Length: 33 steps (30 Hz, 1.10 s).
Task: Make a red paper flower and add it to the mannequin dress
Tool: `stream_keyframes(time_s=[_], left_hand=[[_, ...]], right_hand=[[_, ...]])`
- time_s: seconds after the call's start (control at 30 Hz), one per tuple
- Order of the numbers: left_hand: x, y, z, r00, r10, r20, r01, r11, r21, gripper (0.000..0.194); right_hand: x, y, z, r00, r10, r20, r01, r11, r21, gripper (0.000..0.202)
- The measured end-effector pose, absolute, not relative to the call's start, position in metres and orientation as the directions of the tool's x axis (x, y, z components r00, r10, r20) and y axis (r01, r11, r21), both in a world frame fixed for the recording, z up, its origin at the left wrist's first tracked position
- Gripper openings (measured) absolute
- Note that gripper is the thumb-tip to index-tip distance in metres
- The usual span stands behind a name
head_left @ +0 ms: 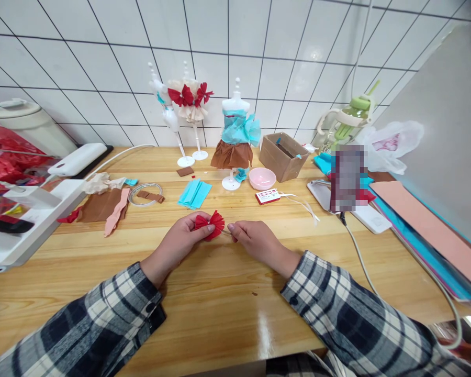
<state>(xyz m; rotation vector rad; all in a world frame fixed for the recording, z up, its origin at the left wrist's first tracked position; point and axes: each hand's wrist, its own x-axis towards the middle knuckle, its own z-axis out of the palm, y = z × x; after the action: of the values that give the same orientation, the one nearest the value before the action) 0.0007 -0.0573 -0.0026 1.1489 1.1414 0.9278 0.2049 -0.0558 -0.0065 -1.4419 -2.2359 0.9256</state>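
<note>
Left fingers [207,230] partly hiding red ruffle [217,222], thin strand [226,232] indistinct

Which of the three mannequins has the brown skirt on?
The rightmost mannequin, left of the pink bowl, with a brown skirt below its blue top. The middle mannequin wears cream with red bows; the leftmost mannequin is mostly bare white.

Wears a long black, grey and cream plaid cloth left sleeve [98,319] toward eight o'clock and a matching right sleeve [357,309] toward four. Carries a small round dark button [294,302] on each plaid cuff [303,275], near the wrist. Leaves left hand [182,235] and right hand [256,238] bare.
</note>
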Motion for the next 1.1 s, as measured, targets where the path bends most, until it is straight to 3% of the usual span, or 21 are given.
stream_keyframes(time_s=[0.73,1.1], left_hand=[[-0.0008,-0.0572,-0.0030,0.237,0.955,-0.179,0.075,0.166,0.983,0.026],[0.0005,-0.0564,-0.0055,0.134,0.968,-0.214,-0.084,0.226,0.970,0.033]], right_hand=[[0.2044,-0.0548,-0.0039,-0.456,0.884,-0.101,0.702,0.287,-0.652,0.051],[0.2036,-0.0553,-0.0028,-0.432,0.897,-0.095,0.709,0.272,-0.651,0.051]])
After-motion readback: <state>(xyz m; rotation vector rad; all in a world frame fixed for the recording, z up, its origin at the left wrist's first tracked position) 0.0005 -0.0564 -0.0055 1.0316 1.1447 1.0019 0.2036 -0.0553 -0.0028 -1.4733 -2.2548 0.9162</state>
